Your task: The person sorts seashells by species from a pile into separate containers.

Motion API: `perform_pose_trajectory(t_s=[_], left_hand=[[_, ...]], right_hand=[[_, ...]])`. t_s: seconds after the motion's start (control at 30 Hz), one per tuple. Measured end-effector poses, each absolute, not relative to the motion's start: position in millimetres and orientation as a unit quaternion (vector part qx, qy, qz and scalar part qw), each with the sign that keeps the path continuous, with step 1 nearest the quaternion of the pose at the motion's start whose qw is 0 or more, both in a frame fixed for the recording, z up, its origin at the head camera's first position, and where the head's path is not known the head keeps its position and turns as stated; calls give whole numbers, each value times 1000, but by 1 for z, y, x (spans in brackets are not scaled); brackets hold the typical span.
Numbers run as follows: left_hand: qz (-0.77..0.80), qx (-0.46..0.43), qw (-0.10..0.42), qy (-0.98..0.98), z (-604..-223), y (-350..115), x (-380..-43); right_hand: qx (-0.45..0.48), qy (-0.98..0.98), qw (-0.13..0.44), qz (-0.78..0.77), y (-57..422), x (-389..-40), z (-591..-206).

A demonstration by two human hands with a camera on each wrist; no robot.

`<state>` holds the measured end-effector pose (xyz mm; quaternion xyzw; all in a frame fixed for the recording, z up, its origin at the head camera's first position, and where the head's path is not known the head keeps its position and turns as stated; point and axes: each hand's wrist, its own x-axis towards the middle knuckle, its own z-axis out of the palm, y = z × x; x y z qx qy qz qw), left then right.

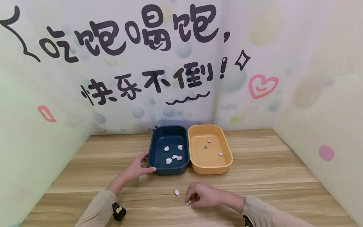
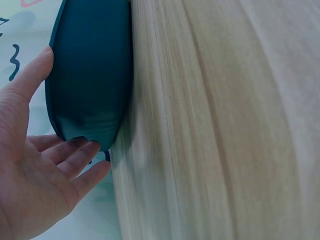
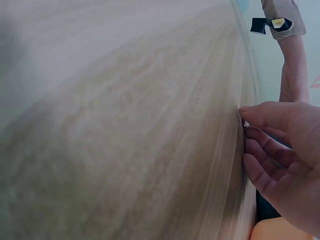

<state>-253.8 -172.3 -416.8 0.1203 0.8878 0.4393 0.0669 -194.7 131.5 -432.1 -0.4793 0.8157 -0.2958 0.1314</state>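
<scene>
My right hand (image 1: 204, 195) is low over the wooden table, in front of the two tubs. Its thumb and index finger pinch a small whitish seashell (image 3: 246, 124) close to the tabletop. Just left of those fingertips, another white shell (image 1: 177, 192) lies on the wood. My left hand (image 1: 139, 167) rests against the near left corner of the dark blue tub (image 1: 168, 171). Its thumb lies at the rim and its relaxed fingers (image 2: 75, 162) touch the tub's side. Inside that tub are several white shells (image 1: 169, 161), spread over the floor.
A yellow-orange tub (image 1: 211, 170) stands right beside the blue one, with 3 small shells (image 1: 208, 141) in it. Both tubs are near the table's back edge, before a printed cloth wall (image 1: 181, 110). Side walls (image 1: 317, 126) border the table.
</scene>
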Motion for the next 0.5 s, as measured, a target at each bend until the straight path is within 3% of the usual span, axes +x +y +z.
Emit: perform_pose_trajectory(t_s=[0.5], left_hand=[[432,125,69,891,-412,-172,-252]], right_hand=[[-456,821,119,-322,131,-192,-434]])
